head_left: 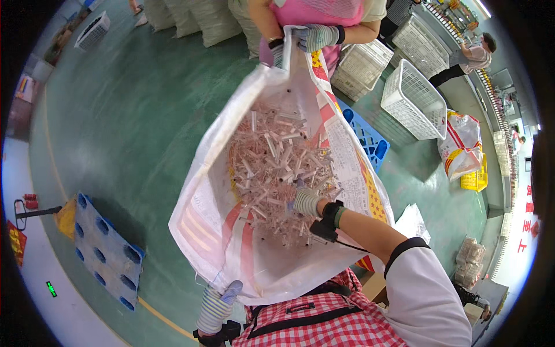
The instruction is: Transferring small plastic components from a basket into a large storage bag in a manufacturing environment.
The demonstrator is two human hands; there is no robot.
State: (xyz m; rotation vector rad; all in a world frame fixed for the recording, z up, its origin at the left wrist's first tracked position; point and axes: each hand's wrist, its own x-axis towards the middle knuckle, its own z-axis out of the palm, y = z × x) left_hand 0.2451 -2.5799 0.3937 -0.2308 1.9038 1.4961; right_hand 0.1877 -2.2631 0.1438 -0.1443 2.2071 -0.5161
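A large white woven sack (199, 173) with red and yellow print is held wide between me and another person. Inside lies a heap of short clear plastic tube pieces (277, 168), pinkish and tangled, with some darker bits among them. My left hand (217, 306), in a striped glove, is closed on the sack's near rim, thumb over the edge. Into the right side of the heap reaches my right hand (307, 202), gloved the same way. Its fingers are partly sunk among the pieces, so I cannot see whether they grip any.
Across from me, the other person's gloved hands (315, 38) hold the sack's far rim. Blue pallets (110, 248) stand at left and behind the sack (367, 136). White crates (413, 104), a yellow basket (475, 176) and a printed sack (461, 141) are at right. Full sacks (211, 23) line the back.
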